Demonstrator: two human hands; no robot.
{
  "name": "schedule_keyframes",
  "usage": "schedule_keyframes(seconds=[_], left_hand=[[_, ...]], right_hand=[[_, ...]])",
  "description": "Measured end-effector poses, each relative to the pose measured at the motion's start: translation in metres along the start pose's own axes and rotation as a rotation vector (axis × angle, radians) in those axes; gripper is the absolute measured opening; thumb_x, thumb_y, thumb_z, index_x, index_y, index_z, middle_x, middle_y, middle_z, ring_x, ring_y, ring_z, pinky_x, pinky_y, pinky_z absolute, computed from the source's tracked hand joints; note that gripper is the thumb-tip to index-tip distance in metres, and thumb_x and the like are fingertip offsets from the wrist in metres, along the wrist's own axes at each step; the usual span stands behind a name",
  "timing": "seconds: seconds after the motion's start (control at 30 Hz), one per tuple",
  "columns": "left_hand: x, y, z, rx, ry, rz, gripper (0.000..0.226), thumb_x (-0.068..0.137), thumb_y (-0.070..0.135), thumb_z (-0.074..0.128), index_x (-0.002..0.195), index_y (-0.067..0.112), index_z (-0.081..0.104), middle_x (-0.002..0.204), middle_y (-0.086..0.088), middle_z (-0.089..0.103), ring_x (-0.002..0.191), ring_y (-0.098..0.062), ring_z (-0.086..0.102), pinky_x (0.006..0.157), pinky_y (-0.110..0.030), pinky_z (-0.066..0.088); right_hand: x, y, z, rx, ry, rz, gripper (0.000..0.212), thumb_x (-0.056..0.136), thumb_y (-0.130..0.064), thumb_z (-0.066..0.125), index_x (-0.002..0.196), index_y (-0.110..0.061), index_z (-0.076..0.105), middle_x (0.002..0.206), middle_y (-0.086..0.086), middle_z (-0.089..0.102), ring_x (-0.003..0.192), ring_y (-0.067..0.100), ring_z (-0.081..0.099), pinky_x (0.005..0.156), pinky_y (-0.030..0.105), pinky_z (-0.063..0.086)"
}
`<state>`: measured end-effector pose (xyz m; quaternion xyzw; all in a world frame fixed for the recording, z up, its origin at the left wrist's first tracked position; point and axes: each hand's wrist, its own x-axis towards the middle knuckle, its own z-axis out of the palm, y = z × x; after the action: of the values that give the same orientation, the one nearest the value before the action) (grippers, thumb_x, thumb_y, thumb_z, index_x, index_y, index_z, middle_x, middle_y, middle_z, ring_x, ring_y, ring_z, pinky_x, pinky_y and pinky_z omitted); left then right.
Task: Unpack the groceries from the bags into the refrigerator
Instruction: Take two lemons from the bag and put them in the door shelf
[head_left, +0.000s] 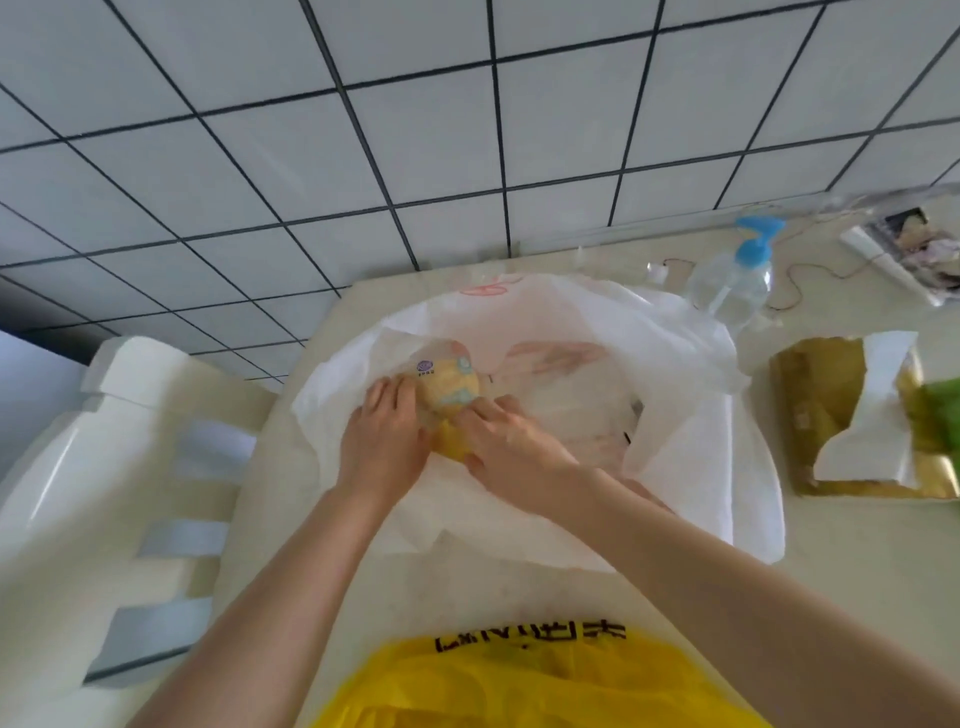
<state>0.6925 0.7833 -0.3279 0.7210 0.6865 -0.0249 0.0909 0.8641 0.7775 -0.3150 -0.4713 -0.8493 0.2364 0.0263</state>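
We see both hands inside the open white bag (675, 364) on the desk (857, 545). The left hand (382, 441) and the right hand (511, 449) hold from two sides a round yellow fruit (452, 389) in clear wrap with a sticker, fingers curled on it. A yellow bag (519, 686) lies near us, a clear bottle (732, 283) with blue pump stands behind, and a gold tissue box (821, 415) is at the right
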Motion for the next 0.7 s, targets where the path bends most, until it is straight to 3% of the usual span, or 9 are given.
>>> schedule_keyframes(seconds=[0.1,0.2,0.33,0.47,0.7], left_hand=[[0.009,-0.004,0.005,0.017,0.029,-0.04,0.072,0.073,0.017,0.071,0.137,0.001,0.041,0.135,-0.017,0.052,0.125,-0.036,0.043,0.09,-0.045,0.046],[0.016,-0.009,0.006,0.073,0.018,-0.081,0.074,0.076,0.025,0.071,0.139,0.004,0.037,0.138,-0.013,0.048,0.124,-0.035,0.041,0.086,-0.043,0.045],[0.026,-0.018,0.007,0.05,0.017,-0.177,0.069,0.081,0.036,0.068,0.137,0.008,0.039,0.139,-0.009,0.046,0.121,-0.035,0.039,0.087,-0.045,0.043],[0.031,-0.025,0.005,-0.009,0.003,-0.233,0.064,0.082,0.04,0.067,0.134,0.01,0.044,0.135,-0.01,0.045,0.12,-0.037,0.038,0.09,-0.045,0.043],[0.025,-0.04,0.009,-0.087,-0.069,-0.234,0.062,0.074,0.013,0.073,0.129,0.011,0.045,0.125,-0.017,0.04,0.108,-0.041,0.045,0.087,-0.047,0.044]], right_hand=[[0.014,-0.002,0.008,-0.031,-0.042,-0.001,0.049,0.088,-0.028,0.061,0.132,-0.015,0.045,0.138,0.006,0.04,0.122,0.036,0.037,0.097,0.045,0.043],[0.021,0.0,0.014,-0.043,-0.083,-0.001,0.057,0.092,-0.03,0.058,0.143,-0.023,0.034,0.15,0.002,0.029,0.131,0.037,0.028,0.102,0.044,0.038],[0.029,0.003,0.018,-0.026,-0.099,-0.008,0.05,0.098,-0.029,0.044,0.147,-0.027,0.03,0.153,-0.001,0.027,0.133,0.038,0.024,0.104,0.044,0.034],[0.035,0.004,0.018,-0.05,-0.055,-0.007,0.042,0.101,-0.028,0.038,0.142,-0.024,0.04,0.151,0.003,0.029,0.136,0.039,0.02,0.105,0.044,0.033],[0.045,0.004,0.029,-0.234,-0.079,-0.081,0.052,0.086,-0.031,0.061,0.136,-0.026,0.046,0.156,0.005,0.014,0.141,0.042,0.007,0.114,0.049,0.018]])
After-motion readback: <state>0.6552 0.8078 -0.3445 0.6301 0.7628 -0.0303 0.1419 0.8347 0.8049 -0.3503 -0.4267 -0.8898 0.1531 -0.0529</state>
